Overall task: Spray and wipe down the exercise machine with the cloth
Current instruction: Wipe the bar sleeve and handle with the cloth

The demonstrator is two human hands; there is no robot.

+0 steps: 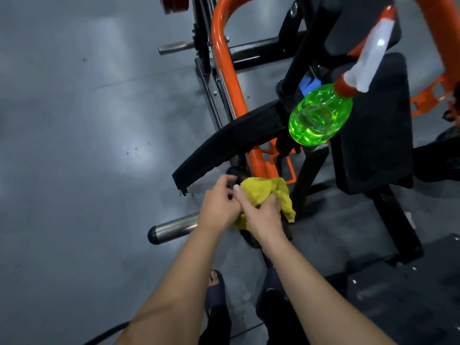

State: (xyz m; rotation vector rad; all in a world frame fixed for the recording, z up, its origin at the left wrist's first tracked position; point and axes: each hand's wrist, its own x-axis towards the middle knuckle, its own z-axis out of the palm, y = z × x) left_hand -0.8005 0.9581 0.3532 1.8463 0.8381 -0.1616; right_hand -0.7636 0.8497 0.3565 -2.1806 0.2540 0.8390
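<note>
A yellow cloth (267,192) is bunched low on the exercise machine, by the foot of its orange frame tube (224,70). My right hand (263,212) grips the cloth from above. My left hand (219,207) sits beside it, fingers curled and pinching at the cloth's left edge. A green spray bottle (319,114) with a white and orange trigger head lies tilted on the black seat pad (378,135), untouched by either hand. A curved black pad (231,143) juts out to the left just above my hands.
A steel weight peg (174,229) sticks out left under my left wrist. A second peg (175,47) is farther back. Black base beams (395,225) run at the right. Grey floor (74,145) spreads to the left. My feet (216,287) stand below.
</note>
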